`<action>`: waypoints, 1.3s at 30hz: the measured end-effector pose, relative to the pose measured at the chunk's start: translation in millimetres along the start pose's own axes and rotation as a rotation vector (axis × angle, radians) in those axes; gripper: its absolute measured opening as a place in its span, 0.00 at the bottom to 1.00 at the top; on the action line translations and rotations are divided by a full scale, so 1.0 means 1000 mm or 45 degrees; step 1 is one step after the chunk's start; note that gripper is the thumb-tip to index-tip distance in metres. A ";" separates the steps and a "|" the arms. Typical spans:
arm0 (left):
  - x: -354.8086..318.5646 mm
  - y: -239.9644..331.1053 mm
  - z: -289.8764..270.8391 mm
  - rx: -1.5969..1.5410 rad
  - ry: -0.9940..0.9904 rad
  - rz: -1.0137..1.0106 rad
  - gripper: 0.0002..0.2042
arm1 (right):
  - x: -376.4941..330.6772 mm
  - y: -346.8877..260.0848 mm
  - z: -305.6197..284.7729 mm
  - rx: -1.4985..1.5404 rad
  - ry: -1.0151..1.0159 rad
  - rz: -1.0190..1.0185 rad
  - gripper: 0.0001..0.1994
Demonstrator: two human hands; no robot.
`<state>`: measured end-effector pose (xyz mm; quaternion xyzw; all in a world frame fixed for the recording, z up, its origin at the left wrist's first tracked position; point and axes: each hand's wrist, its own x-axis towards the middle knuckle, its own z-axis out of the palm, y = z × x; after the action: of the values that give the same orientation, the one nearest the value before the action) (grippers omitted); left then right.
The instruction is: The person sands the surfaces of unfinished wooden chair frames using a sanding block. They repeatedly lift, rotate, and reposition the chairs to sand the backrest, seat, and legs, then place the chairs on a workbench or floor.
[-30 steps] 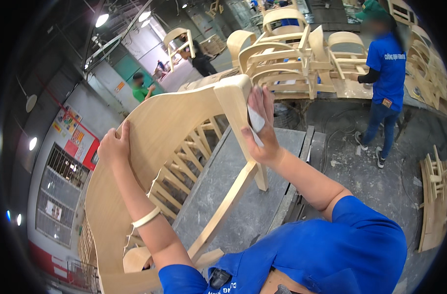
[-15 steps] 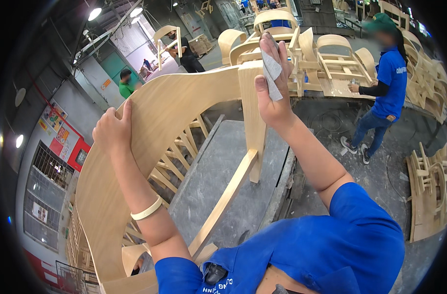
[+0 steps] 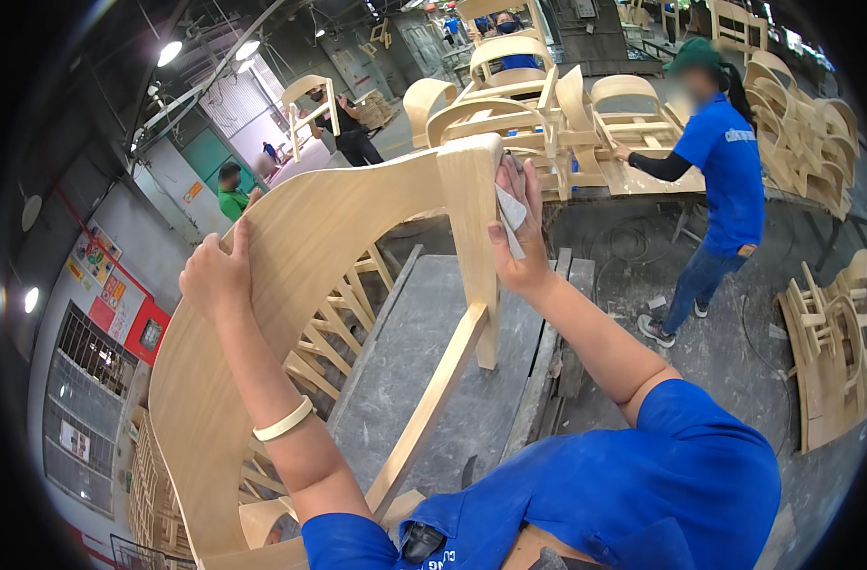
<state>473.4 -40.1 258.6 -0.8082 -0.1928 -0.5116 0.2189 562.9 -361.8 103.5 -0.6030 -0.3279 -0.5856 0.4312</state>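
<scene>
A pale wooden chair frame with a broad curved backrest [image 3: 305, 237] fills the left and middle of the view. Its square leg [image 3: 469, 228] drops toward a grey worktable [image 3: 405, 356], and a slanting wooden bar [image 3: 428, 408] joins that leg lower down. My left hand [image 3: 217, 275] is closed over the backrest's outer edge, thumb on the broad face. With a folded grey sheet of sandpaper [image 3: 510, 214] under the fingers, my right hand [image 3: 525, 242] presses at the leg's right side, near its top. The fingertips are partly hidden behind the leg.
Many wooden chair frames [image 3: 509, 62] stand at the back, with more stacked at right [image 3: 804, 123] and low right [image 3: 832, 361]. A co-worker in blue [image 3: 723, 171] stands at the back right; another in green [image 3: 231, 198] and one carrying a frame [image 3: 352, 133] are at back left.
My right hand has moved down and slightly left, bringing the sandpaper from above the leg's top corner to its right side. The left hand keeps its hold. The co-worker in blue has leaned and reached left.
</scene>
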 end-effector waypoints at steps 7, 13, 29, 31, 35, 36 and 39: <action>0.001 0.001 0.003 -0.001 -0.040 -0.021 0.31 | -0.006 -0.002 0.002 0.010 -0.048 0.197 0.24; 0.003 -0.001 0.008 0.051 -0.094 -0.032 0.32 | 0.004 -0.001 0.009 0.317 0.043 0.046 0.26; 0.006 0.001 0.013 -0.025 -0.063 -0.022 0.31 | 0.008 0.000 0.016 0.066 0.039 -0.114 0.29; 0.006 0.002 0.015 -0.039 0.023 0.004 0.31 | 0.005 0.004 0.015 0.080 -0.022 -0.031 0.29; 0.006 0.004 0.015 -0.021 -0.013 -0.002 0.31 | -0.001 0.008 0.012 -0.009 -0.109 0.010 0.29; 0.007 0.004 0.014 -0.012 -0.041 -0.006 0.31 | -0.003 0.005 0.010 0.020 -0.058 -0.035 0.29; 0.006 0.007 0.009 -0.024 -0.015 0.002 0.31 | -0.002 -0.009 0.003 -0.006 -0.080 0.032 0.28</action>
<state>486.8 -40.5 259.8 -0.8134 -0.1887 -0.5085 0.2103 555.8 -354.7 102.7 -0.6261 -0.3322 -0.5618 0.4266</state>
